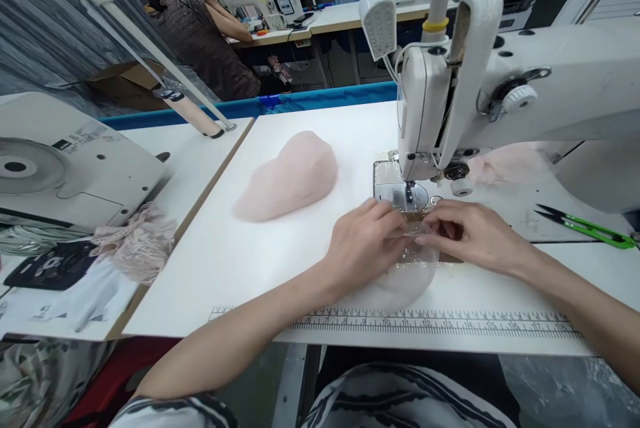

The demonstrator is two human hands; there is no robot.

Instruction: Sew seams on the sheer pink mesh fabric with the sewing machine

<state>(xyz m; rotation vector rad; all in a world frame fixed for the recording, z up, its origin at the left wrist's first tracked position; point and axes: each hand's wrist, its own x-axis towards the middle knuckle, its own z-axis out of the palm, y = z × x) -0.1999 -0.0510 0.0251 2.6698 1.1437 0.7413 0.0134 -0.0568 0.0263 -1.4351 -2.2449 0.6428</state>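
Note:
A thin, sheer whitish piece of fabric (pixel 405 285) lies in front of the sewing machine (pixel 425 101), under and between my hands. My left hand (pixel 367 238) is closed on its upper edge, fingers bent. Pinching the same edge from the other side is my right hand (pixel 463 231), thumb and forefinger together. Both hands are just in front of the presser foot (pixel 410 196) and the metal needle plate (pixel 387 181). My fingers partly hide the fabric's edge. To the left, a pale pink fabric piece (pixel 295 178) with a rounded outline rests on the white table.
Green thread snips (pixel 587 227) lie at the right. Pink fabric (pixel 510 163) sits behind the machine arm. A printed ruler (pixel 435 323) runs along the front edge. At left are another machine (pixel 75 161) and a pink yarn bundle (pixel 143 241). A person (pixel 200 35) sits beyond.

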